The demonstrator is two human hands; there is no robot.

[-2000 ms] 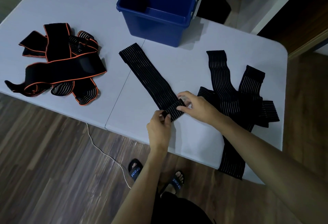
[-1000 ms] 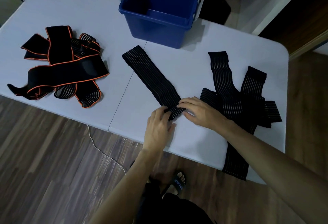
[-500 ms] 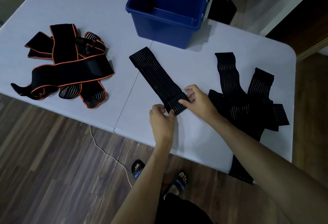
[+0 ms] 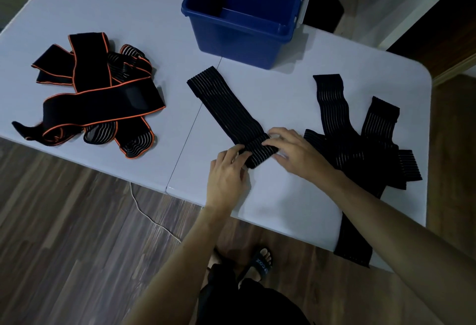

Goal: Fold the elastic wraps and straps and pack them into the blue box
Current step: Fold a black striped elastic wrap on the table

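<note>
Bare table just near side of both hands; orange-edged pile well left; black pile touching right wrist; box beyond, open-topped.

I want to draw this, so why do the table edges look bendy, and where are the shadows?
Head view: the wide lens bows the table, so its edges curve. The room is dim; the blue box casts a soft shadow to its right. The left hand and right hand look sharp on the black wrap.
</note>
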